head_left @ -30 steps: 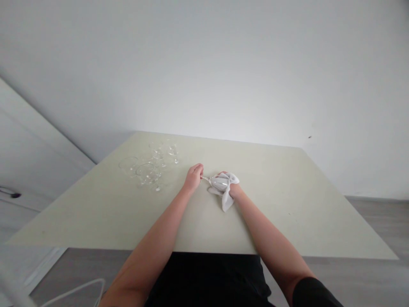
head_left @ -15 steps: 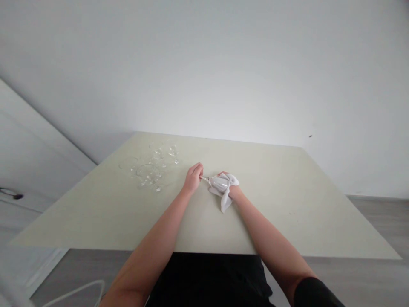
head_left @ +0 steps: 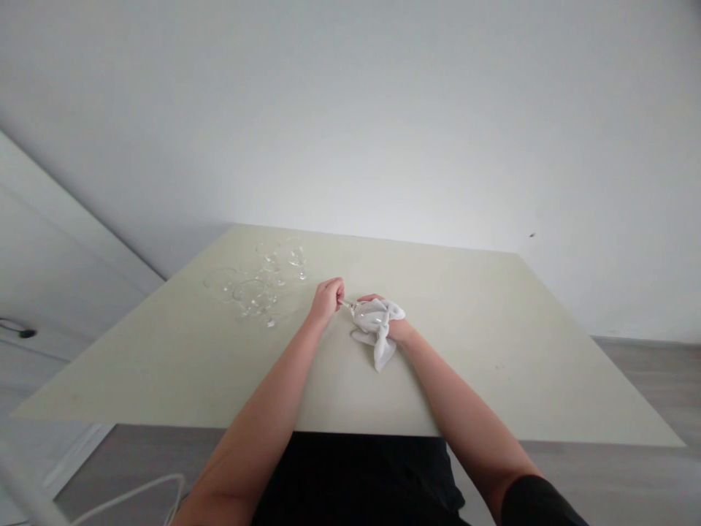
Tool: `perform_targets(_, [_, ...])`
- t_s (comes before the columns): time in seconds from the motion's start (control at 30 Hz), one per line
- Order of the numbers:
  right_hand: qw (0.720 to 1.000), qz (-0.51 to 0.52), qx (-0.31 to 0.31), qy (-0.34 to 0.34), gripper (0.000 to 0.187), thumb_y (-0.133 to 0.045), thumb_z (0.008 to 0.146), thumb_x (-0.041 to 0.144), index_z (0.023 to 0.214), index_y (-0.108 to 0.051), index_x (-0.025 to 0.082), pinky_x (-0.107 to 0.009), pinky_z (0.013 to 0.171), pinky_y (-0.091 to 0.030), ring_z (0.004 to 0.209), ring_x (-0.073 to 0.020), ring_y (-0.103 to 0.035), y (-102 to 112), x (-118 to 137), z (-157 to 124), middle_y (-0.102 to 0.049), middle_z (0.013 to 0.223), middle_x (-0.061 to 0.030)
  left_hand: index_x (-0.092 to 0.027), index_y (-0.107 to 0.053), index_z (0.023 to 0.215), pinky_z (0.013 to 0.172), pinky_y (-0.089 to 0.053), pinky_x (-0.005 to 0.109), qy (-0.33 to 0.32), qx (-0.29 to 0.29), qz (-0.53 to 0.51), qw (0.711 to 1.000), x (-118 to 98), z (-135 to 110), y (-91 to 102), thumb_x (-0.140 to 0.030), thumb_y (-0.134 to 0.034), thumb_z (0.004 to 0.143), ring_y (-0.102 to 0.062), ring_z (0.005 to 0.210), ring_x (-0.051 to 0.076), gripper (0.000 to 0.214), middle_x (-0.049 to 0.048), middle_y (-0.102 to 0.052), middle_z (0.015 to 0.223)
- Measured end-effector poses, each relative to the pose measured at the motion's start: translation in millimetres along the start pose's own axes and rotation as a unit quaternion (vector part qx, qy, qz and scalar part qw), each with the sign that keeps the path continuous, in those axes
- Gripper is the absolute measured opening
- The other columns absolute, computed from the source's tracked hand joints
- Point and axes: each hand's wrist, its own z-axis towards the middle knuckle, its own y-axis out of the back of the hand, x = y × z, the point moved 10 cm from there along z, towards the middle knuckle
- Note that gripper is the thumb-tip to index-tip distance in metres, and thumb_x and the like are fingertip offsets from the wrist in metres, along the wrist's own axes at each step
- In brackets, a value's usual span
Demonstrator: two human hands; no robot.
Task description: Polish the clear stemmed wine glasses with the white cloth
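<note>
My left hand [head_left: 328, 297] is closed around the stem end of a clear wine glass [head_left: 366, 314], which is tilted on its side with its bowl toward the right. A white cloth [head_left: 384, 343] wraps the bowl, and one corner of it hangs down toward me. My right hand [head_left: 398, 328] grips the bowl through this cloth; its fingertips show along the far side, while the rest of the fingers are covered. Both hands are just above the middle of the table.
Several clear stemmed glasses [head_left: 255, 298] stand close together on the pale table [head_left: 493, 380], left of my left hand. A white wall [head_left: 383, 146] borders the table's far edge. At the far left is a white cabinet [head_left: 49, 241] with a dark handle.
Both hands, with the glass and cloth, have shifted slightly left. The cloth's hanging corner has moved a little, and more fingers of my right hand show on the far side.
</note>
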Motion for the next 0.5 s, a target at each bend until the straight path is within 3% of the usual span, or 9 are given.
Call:
perform_targets(0.07, [0.999, -0.031, 0.002, 0.019, 0.046, -0.085, 0.056, 0.034, 0.099, -0.072, 0.022, -0.034, 0.09, -0.052, 0.092, -0.0225, -0.067, -1, 9, -1, -0.073, 0.099, -0.0033, -0.02, -0.04, 0.051, 0.036, -0.015, 0.018, 0.011, 0.003, -0.01, 1.0, 1, -1, -1.6, -0.028, -0.054, 0.077, -0.026, 0.035, 0.005, 0.031, -0.0041, -0.04, 0.044])
perform_targets(0.2, [0.993, -0.106, -0.013, 0.046, 0.017, -0.078, 0.072, 0.039, 0.079, -0.072, 0.025, -0.037, 0.101, -0.047, 0.097, -0.0251, -0.065, 3, 21, 0, -0.072, 0.09, -0.0022, -0.02, -0.04, 0.052, 0.035, -0.017, 0.018, 0.023, 0.006, -0.019, 1.0, 2, -1, -3.7, -0.029, -0.055, 0.077, -0.025, 0.035, 0.005, 0.031, -0.0042, -0.04, 0.044])
perform_targets(0.33, [0.99, -0.135, -0.023, 0.032, 0.018, -0.071, 0.08, 0.048, 0.077, -0.072, 0.03, -0.042, 0.102, -0.047, 0.097, -0.0271, -0.066, 5, 19, 2, -0.073, 0.085, -0.0022, -0.02, -0.039, 0.051, 0.034, -0.017, 0.017, 0.028, -0.006, -0.014, 1.0, 5, 2, -0.5, -0.028, -0.055, 0.076, -0.026, 0.035, 0.005, 0.031, -0.0043, -0.04, 0.044])
perform_targets(0.4, [0.994, -0.111, -0.016, 0.019, 0.019, -0.07, 0.08, 0.05, 0.081, -0.073, 0.031, -0.045, 0.104, -0.047, 0.099, -0.0278, -0.067, 2, 14, 3, -0.074, 0.087, -0.0024, -0.02, -0.038, 0.05, 0.034, -0.017, 0.017, 0.033, -0.011, -0.013, 0.999, 8, 4, 1.6, -0.028, -0.054, 0.076, -0.026, 0.034, 0.005, 0.031, -0.0042, -0.039, 0.043])
perform_targets(0.5, [0.999, -0.04, -0.007, -0.002, 0.021, -0.083, 0.067, 0.042, 0.083, -0.074, 0.031, -0.045, 0.106, -0.047, 0.102, -0.0277, -0.068, -2, 9, 2, -0.075, 0.091, -0.0025, -0.02, -0.039, 0.051, 0.034, -0.017, 0.017, 0.037, -0.013, -0.021, 0.999, 10, 6, 3.8, -0.029, -0.055, 0.077, -0.026, 0.034, 0.005, 0.032, -0.0043, -0.039, 0.041])
